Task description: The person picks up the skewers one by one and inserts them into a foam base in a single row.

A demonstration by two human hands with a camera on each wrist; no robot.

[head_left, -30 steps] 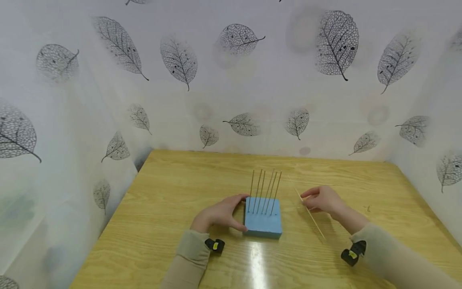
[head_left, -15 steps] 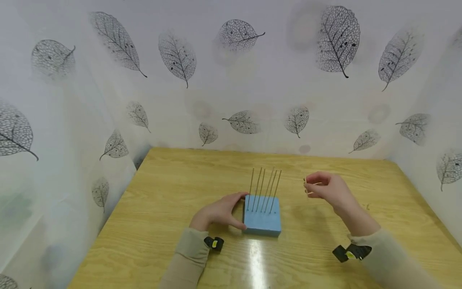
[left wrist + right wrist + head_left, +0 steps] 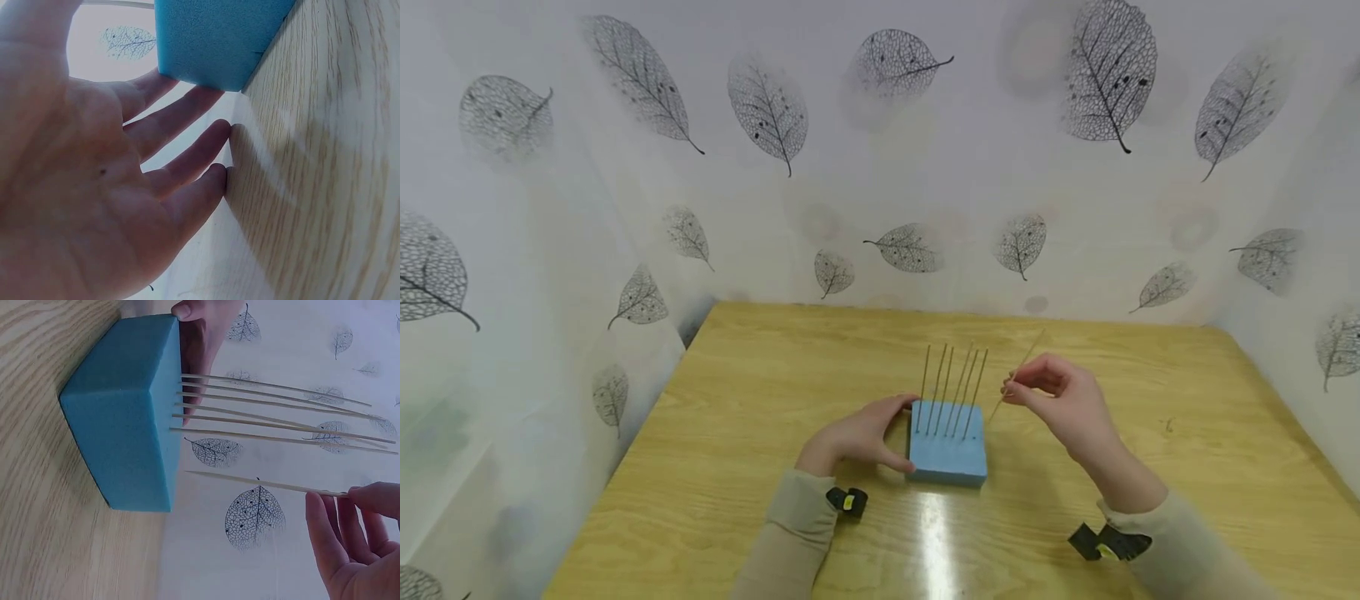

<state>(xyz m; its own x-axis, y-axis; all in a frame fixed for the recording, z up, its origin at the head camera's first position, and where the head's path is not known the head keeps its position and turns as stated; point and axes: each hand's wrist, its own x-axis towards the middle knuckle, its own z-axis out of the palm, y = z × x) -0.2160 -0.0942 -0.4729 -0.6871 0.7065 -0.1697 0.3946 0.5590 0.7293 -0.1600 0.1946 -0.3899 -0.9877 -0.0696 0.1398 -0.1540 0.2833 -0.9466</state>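
A blue foam block (image 3: 947,460) sits on the table with several thin wooden skewers (image 3: 923,385) standing in a row in its top, leaning slightly. From the left side my left hand (image 3: 859,437) holds the block, thumb at the near corner and fingers at the far one. The left wrist view shows fingertips against the block (image 3: 212,44), the lower fingers touching the tabletop. Right of the block, my right hand (image 3: 1063,404) pinches another wooden skewer (image 3: 250,479) between thumb and fingers. That skewer is tilted, its pointed lower end apart from the block.
The wood-grain table (image 3: 760,367) is backed by a pale curtain (image 3: 955,167) printed with leaves, which also hangs at both sides. Each wrist wears a black camera strap (image 3: 847,502). A bright light reflection lies on the table in front of the block.
My right hand has lifted its skewer off the table level, turned it point-down and brought it left toward the block. My left hand and the block stay in place.
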